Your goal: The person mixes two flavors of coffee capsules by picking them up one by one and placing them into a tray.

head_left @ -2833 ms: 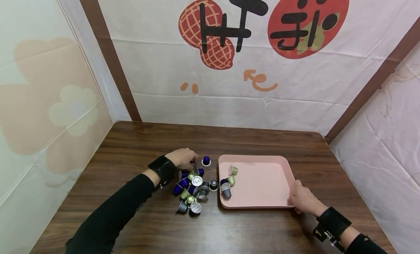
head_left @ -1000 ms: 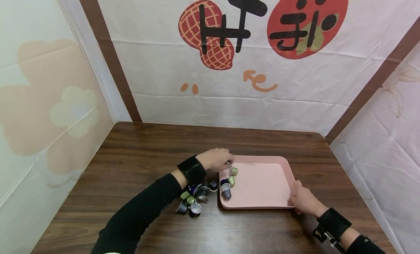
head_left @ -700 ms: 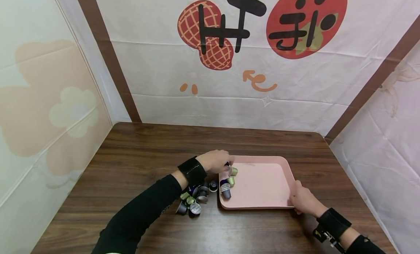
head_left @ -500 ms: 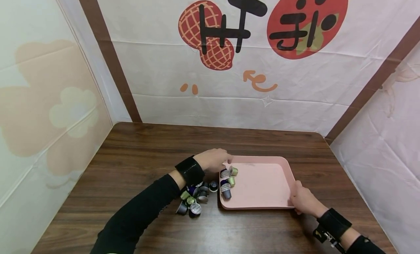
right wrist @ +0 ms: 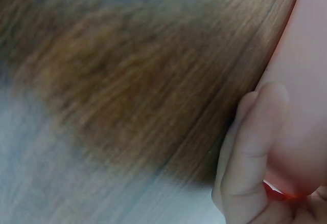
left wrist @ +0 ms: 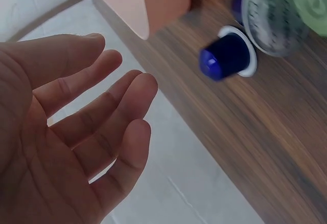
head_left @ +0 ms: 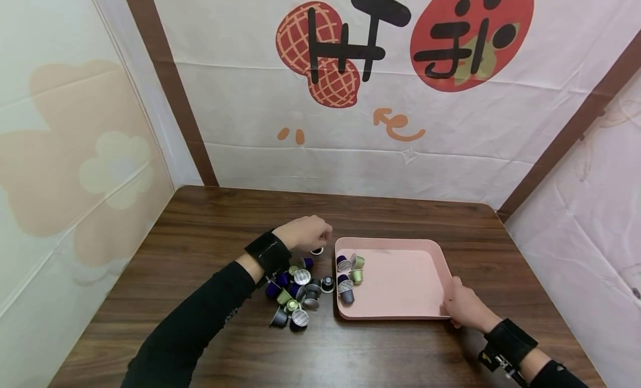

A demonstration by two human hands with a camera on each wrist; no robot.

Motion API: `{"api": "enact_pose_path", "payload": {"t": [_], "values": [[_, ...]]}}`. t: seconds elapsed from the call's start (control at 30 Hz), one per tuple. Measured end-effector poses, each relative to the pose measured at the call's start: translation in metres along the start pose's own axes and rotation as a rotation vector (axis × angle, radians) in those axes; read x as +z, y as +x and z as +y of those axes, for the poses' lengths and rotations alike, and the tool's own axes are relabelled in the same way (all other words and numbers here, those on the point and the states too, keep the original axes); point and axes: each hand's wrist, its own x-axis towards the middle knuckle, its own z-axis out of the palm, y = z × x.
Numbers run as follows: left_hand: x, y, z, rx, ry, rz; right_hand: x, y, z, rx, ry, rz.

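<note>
My left hand (head_left: 302, 233) hovers over the table between the pile and the tray, fingers loosely bent and holding nothing, as the left wrist view shows. Below it a single blue coffee capsule (left wrist: 227, 58) stands on its white rim, partly hidden by the hand in the head view. Several blue, green and grey capsules (head_left: 302, 276) lie heaped left of the pink tray (head_left: 400, 276). Inside the tray, along its left side, are a blue capsule (head_left: 343, 263), a green capsule (head_left: 356, 276), a grey capsule (head_left: 346, 296) and others. My right hand (head_left: 466, 303) grips the tray's right edge near the front corner.
The wooden table (head_left: 240, 215) ends at a back edge before a printed white cloth (head_left: 240, 115). More cloth hangs at left and right. One dark capsule (head_left: 327, 285) stands close to the tray's left wall.
My left hand took a capsule from the pile, carried it right and let it go at the tray's back left. It has since moved back left, out of the tray. The right hand stays put.
</note>
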Motion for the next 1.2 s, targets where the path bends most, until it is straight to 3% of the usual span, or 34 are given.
{"api": "enact_pose_path", "payload": {"t": [0.3, 0.63, 0.87, 1.2], "values": [[0.005, 0.003, -0.017, -0.091, 0.034, -0.041, -0.001, 0.001, 0.002, 0.015, -0.005, 0.004], [0.012, 0.011, -0.023, -0.147, 0.063, -0.147, -0.003, 0.004, 0.002, 0.030, -0.012, 0.004], [0.016, 0.020, -0.023, -0.126, 0.113, -0.186, -0.003, 0.002, 0.001, 0.026, 0.001, 0.011], [0.023, 0.025, -0.019, -0.119, 0.096, -0.195, -0.002, 0.001, 0.002, 0.056, 0.017, -0.007]]}}
